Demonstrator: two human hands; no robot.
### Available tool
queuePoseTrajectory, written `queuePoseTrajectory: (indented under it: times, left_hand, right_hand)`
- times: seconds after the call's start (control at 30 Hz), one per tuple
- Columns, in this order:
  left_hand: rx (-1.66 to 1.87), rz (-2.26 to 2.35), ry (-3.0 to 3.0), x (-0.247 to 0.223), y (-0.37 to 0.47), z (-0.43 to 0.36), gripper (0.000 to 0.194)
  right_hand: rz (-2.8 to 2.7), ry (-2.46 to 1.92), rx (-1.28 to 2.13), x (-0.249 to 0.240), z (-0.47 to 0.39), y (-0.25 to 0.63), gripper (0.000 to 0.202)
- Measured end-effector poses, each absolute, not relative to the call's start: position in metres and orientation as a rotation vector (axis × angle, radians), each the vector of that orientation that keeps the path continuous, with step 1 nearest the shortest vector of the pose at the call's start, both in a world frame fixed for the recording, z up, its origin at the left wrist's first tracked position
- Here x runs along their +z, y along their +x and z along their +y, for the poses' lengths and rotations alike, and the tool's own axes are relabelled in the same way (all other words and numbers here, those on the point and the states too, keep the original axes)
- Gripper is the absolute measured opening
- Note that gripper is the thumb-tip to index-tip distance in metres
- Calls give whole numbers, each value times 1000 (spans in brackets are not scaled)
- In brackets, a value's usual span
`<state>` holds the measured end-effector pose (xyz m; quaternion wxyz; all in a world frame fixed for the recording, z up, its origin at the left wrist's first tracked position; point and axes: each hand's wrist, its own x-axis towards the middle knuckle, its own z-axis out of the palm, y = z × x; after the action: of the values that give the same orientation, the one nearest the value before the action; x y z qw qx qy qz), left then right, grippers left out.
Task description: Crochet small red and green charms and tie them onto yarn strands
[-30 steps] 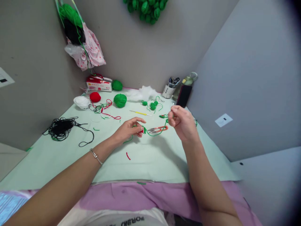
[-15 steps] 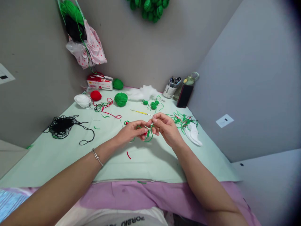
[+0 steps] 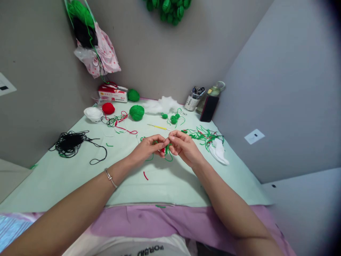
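A pale green table (image 3: 80, 170) carries everything, edged at six o'clock by a purple cloth (image 3: 160, 220). At nine o'clock lies a black yarn tangle (image 3: 69, 142); at eleven, a green yarn ball (image 3: 136, 112), a red yarn ball (image 3: 108, 108) and a red-and-white box (image 3: 113, 94) whose print is too small to read. Green yarn scraps (image 3: 206, 136) spread at two o'clock beside a white cloth (image 3: 220, 152). A yellow crochet hook (image 3: 159, 127) lies just beyond the hands.

At centre, the left hand (image 3: 147, 148) and right hand (image 3: 183, 146) meet, each grip pinching a small green-and-red yarn piece (image 3: 165, 150) with loose green strands hanging.
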<state>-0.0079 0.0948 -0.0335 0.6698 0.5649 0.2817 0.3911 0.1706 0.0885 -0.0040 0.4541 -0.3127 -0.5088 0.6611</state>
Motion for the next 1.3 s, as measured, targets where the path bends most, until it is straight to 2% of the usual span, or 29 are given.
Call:
queuePoseTrajectory:
  times: [0.27,0.6,0.73,0.93,1.07,1.3]
  left_hand:
    - [914,702,1272,-33,-11,98,16]
    - [962,709,1236,-38,-13,104,23]
    - [990,723,1212,-42,-14,107,30]
    - [1001,740,1261,-44,-16,110,19]
    - [978,727,1278,-41,-16,109,21]
    - [943,744,1343,-38,-17,106,23]
  right_hand:
    - [-1249,-768,1575,1,90,176,21]
    - [-1220,-769,1454,6,91,184,18]
    - [-1184,-807,1276,13,94,194,21]
    - [-1101,-830,1015,22,102,214,18]
    - [-1387,-927,894,16,99,209,13]
    - [-2040,-1001,325,2,92,194,13]
